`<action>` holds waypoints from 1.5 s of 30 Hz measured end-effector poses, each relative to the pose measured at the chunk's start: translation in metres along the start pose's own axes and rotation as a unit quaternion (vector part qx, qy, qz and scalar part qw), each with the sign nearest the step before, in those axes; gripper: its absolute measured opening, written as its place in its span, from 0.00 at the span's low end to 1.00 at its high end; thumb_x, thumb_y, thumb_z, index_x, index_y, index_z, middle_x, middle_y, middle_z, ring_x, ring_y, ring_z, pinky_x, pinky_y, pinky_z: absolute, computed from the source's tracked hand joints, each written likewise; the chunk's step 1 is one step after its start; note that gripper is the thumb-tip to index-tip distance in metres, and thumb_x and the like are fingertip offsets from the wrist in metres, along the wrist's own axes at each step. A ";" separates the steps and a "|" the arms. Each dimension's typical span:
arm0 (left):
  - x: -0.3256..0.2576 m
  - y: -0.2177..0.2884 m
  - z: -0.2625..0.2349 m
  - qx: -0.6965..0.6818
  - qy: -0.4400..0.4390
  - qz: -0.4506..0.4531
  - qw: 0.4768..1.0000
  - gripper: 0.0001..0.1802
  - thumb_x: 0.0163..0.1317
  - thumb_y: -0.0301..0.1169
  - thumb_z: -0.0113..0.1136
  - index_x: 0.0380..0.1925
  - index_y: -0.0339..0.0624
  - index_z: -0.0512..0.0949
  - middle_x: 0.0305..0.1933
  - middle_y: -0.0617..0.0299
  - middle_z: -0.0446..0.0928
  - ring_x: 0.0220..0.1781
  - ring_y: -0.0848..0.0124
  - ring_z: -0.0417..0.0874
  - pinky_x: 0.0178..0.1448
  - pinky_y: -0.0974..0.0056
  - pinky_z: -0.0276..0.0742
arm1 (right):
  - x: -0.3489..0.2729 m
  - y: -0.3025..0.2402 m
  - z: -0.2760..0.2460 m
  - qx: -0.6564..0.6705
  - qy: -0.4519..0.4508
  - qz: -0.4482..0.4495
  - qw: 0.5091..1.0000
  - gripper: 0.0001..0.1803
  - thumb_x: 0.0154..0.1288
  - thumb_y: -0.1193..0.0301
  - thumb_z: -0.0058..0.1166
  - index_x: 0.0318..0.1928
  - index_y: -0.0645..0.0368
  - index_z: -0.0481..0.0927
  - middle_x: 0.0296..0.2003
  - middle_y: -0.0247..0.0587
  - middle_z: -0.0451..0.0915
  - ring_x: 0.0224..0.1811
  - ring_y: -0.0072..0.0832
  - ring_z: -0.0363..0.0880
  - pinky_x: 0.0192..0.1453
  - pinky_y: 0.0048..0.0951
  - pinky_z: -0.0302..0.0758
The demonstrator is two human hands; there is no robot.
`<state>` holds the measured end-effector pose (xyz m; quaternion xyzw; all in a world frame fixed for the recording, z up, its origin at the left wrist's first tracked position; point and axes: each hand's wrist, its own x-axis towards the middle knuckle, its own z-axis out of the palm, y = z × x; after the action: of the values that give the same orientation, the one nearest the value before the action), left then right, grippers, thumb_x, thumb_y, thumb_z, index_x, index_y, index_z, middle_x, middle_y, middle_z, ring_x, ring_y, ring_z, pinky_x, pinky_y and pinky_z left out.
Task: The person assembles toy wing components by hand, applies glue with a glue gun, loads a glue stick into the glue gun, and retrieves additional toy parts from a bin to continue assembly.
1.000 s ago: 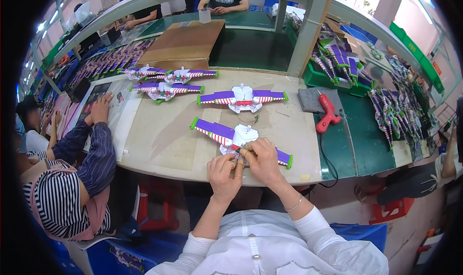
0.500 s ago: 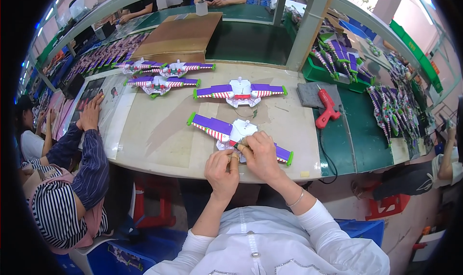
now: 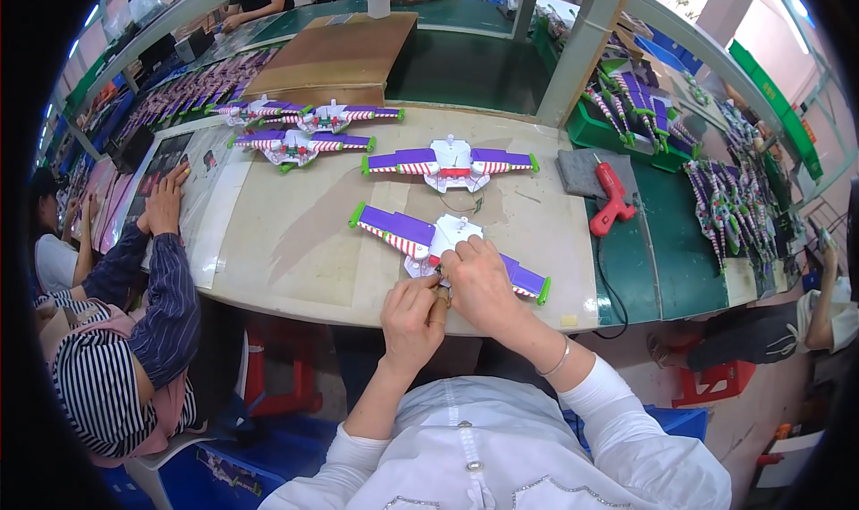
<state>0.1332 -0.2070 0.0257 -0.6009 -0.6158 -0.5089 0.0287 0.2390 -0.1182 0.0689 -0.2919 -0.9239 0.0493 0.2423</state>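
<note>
The pale bench (image 3: 295, 242) stands in a busy workroom with green benches around it. Near its front edge lies a toy wing set (image 3: 429, 238), white in the middle with purple, striped wings and green tips. The left hand (image 3: 412, 318) and right hand (image 3: 481, 282) both pinch its lower middle part with curled fingers.

The right hand (image 3: 483, 282) hides the middle of the winged toy (image 3: 420, 237); whatever the left hand (image 3: 412, 318) pinches is too small to tell.
</note>
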 end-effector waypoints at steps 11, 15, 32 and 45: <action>0.003 -0.003 -0.005 -0.067 -0.029 -0.043 0.996 0.07 0.48 0.18 0.66 0.24 0.34 0.76 0.39 0.56 0.83 0.43 0.58 0.81 0.43 0.60 0.77 | -0.010 0.003 0.003 0.053 0.032 0.011 0.998 0.08 0.47 0.79 0.56 0.31 0.61 0.74 0.29 0.46 0.72 0.38 0.42 0.71 0.42 0.39 0.67; 0.003 -0.006 -0.008 -0.074 -0.042 -0.029 0.996 0.06 0.47 0.19 0.66 0.25 0.35 0.77 0.39 0.56 0.83 0.44 0.56 0.81 0.44 0.58 0.77 | 0.003 -0.002 -0.011 -0.014 -0.048 -0.005 0.999 0.08 0.46 0.80 0.57 0.30 0.61 0.74 0.30 0.46 0.74 0.39 0.41 0.72 0.43 0.39 0.67; 0.010 -0.010 -0.018 -0.141 -0.038 -0.054 0.988 0.09 0.48 0.21 0.65 0.29 0.37 0.76 0.43 0.54 0.82 0.47 0.56 0.80 0.49 0.57 0.75 | 0.025 0.009 -0.021 -0.026 -0.160 -0.134 0.978 0.14 0.39 0.78 0.62 0.30 0.62 0.73 0.31 0.47 0.76 0.40 0.40 0.74 0.46 0.37 0.69; 0.038 -0.074 -0.100 0.112 -0.241 0.014 0.964 0.34 0.49 0.55 0.69 0.48 0.42 0.77 0.38 0.48 0.79 0.41 0.51 0.82 0.45 0.53 0.78 | 0.042 0.072 -0.030 0.453 -0.184 0.039 0.871 0.16 0.61 0.66 0.60 0.45 0.64 0.78 0.32 0.45 0.77 0.35 0.24 0.75 0.40 0.28 0.73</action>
<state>0.0077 -0.2286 0.0544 -0.7072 -0.6490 -0.2765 -0.0460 0.2605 -0.0370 0.0960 -0.1719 -0.8158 0.5248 0.1719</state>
